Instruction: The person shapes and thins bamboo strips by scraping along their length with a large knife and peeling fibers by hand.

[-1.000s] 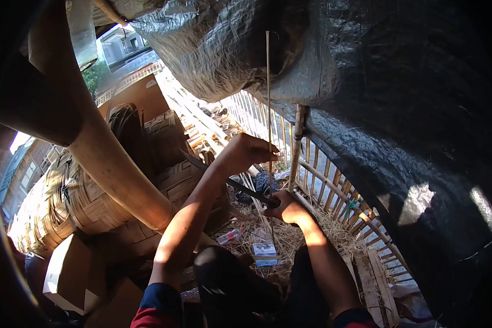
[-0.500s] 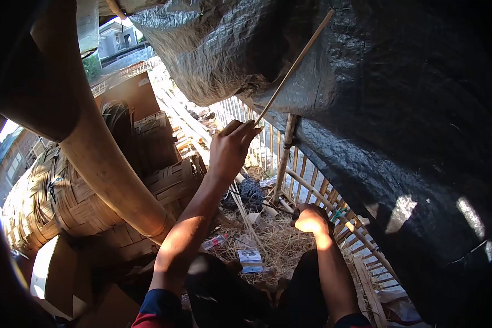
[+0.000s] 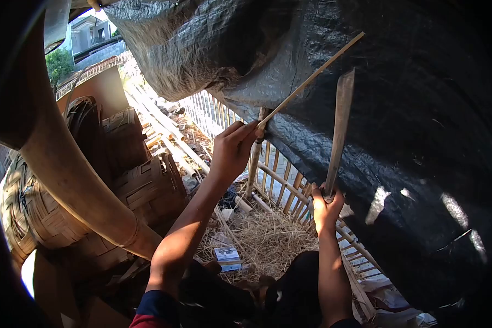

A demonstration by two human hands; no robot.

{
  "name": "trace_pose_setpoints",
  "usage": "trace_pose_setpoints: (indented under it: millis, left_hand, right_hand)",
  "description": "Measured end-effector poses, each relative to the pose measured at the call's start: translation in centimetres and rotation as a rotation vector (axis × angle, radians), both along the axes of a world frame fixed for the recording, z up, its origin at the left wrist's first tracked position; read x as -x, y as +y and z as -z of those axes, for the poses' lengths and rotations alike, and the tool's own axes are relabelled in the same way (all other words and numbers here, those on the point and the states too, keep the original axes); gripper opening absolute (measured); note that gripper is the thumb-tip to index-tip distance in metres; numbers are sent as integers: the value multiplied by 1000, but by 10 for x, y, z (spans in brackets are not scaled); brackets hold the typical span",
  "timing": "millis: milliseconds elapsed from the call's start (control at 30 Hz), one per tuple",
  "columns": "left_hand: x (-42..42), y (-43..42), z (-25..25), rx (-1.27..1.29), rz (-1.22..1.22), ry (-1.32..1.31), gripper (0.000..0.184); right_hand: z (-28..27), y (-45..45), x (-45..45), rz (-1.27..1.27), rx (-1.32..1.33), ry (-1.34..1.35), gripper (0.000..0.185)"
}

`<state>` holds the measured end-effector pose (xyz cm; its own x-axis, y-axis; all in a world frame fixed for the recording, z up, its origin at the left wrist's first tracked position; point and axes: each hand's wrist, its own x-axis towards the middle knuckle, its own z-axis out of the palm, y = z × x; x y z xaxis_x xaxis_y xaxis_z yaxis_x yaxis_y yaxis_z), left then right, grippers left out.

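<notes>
My left hand (image 3: pixel 236 146) is closed on the lower end of a thin bamboo strip (image 3: pixel 317 74), which slants up to the right. In my right hand (image 3: pixel 328 206) a machete (image 3: pixel 341 123) stands nearly upright, its long blade pointing up and its handle wrapped by my fingers. The blade is to the right of the strip and apart from it. Both tools show against a black tarp (image 3: pixel 410 136). My right hand hides most of the machete's handle.
A thick bamboo pole (image 3: pixel 82 180) crosses the left side, in front of woven bamboo baskets (image 3: pixel 142 191). A bamboo slat fence (image 3: pixel 281 183) runs under the tarp. Straw shavings (image 3: pixel 270 235) and a printed packet (image 3: pixel 228 257) lie on the ground by my knees.
My right hand has risen from low by the fence, bringing the machete blade up into view. The bamboo strip now leans further right and lower. The view has shifted slightly right.
</notes>
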<state>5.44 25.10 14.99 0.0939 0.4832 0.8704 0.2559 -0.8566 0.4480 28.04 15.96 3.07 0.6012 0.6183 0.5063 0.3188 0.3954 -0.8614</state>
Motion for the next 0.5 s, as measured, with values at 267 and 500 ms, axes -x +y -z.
trace_pose_setpoints:
  millis: [267, 500]
  left_hand:
    - [-48, -72, -116, -304, 1, -15, 19]
    - [-62, -82, -84, 167, 346, 345, 20]
  right_hand:
    - [-5, -11, 16, -64, -278, 217, 15]
    - [-14, -19, 30, -74, -278, -78, 15]
